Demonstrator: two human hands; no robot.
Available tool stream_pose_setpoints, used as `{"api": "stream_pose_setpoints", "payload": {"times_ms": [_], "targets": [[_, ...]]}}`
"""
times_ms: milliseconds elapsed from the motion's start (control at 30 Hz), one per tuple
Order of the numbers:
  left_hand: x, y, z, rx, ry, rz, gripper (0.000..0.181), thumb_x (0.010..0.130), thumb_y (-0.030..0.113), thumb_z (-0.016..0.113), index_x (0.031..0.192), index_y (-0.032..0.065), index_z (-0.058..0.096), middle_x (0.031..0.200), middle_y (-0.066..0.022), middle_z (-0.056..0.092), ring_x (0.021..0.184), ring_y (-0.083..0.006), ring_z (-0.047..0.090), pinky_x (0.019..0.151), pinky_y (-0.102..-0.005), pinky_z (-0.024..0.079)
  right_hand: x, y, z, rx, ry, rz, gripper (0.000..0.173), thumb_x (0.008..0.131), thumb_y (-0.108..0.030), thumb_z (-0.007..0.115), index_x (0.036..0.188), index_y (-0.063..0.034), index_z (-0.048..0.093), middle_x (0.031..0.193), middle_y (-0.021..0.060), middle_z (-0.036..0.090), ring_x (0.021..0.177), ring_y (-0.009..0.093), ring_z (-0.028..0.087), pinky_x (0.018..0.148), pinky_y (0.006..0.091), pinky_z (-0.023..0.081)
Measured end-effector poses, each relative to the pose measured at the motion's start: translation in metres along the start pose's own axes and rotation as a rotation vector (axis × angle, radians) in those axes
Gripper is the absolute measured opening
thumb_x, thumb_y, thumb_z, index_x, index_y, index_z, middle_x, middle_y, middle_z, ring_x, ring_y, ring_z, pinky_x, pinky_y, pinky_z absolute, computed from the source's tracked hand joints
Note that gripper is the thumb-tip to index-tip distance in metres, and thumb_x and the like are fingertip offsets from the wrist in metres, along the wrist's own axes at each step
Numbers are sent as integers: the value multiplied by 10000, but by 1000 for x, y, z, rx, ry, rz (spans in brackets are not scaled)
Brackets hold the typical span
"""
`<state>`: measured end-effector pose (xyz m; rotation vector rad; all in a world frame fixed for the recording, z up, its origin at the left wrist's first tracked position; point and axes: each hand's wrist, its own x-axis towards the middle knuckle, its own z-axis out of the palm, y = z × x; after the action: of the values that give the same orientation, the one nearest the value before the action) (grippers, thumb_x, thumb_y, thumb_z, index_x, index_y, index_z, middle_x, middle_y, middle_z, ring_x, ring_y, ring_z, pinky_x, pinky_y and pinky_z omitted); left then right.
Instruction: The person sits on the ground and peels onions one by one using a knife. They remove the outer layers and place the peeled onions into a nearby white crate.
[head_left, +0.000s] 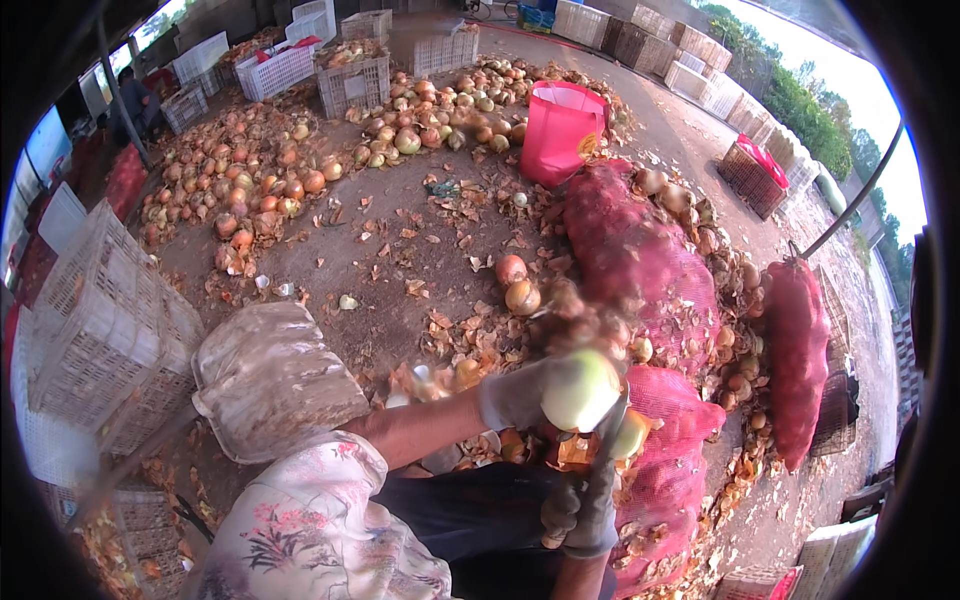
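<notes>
My left hand (517, 397), in a grey glove, grips a peeled, pale green-white onion (581, 391) in front of my lap. Just below and to the right, my right hand (585, 517), also gloved, is closed around the handle of a knife (613, 420), whose blade rises beside the onion. A second, partly peeled onion (632, 433) shows right behind the blade; what supports it is hidden. Red mesh sacks of onions (664, 450) lie to the right, strewn with dry skins. Two unpeeled onions (523, 298) rest on the ground beyond my hands.
Plastic crates (105, 322) stand stacked at left beside a worn, dirty-white slab (277, 375). Onion heaps (240, 172) spread ahead, near a pink bag (562, 131). A filled red mesh sack (799, 360) stands at right. A person (135, 101) sits far back left.
</notes>
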<state>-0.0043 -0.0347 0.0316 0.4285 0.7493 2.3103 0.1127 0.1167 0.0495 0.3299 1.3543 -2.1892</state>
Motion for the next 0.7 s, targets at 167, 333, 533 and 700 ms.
{"api": "stream_pose_setpoints", "payload": {"times_ms": [167, 333, 533, 700], "targets": [[-9, -12, 5, 193, -52, 89, 841, 670, 402, 691, 1317, 23, 312, 1158, -107, 510, 1065, -204, 512, 950, -331, 394, 8, 7, 2, 12, 89, -171, 472, 866, -557, 426, 655, -139, 379, 494, -37, 284, 366, 83, 281, 342, 220, 248], [-12, -47, 1, 109, 132, 230, 683, 771, 306, 644, 1304, 14, 332, 1175, -104, 494, 1081, -176, 488, 935, -316, 399, 11, 3, 5, 60, 256, -255, 383, 893, -481, 436, 697, -156, 379, 508, -48, 266, 375, 77, 269, 346, 225, 248], [-12, -65, 23, 455, 453, 174, 539, 824, 295, 606, 1237, 23, 391, 1124, -93, 498, 1032, -139, 484, 886, -301, 422, 10, 4, 2, 76, 327, -227, 386, 900, -482, 410, 708, -147, 419, 491, -60, 236, 358, 66, 240, 332, 205, 218], [-10, -50, 23, 17, 239, 42, 542, 775, 304, 650, 1182, 27, 423, 1089, -96, 520, 943, -172, 548, 750, -303, 504, 6, 1, -9, 343, 133, -343, 346, 919, -456, 390, 973, -123, 468, 503, -52, 296, 320, 54, 252, 285, 197, 212]]}}
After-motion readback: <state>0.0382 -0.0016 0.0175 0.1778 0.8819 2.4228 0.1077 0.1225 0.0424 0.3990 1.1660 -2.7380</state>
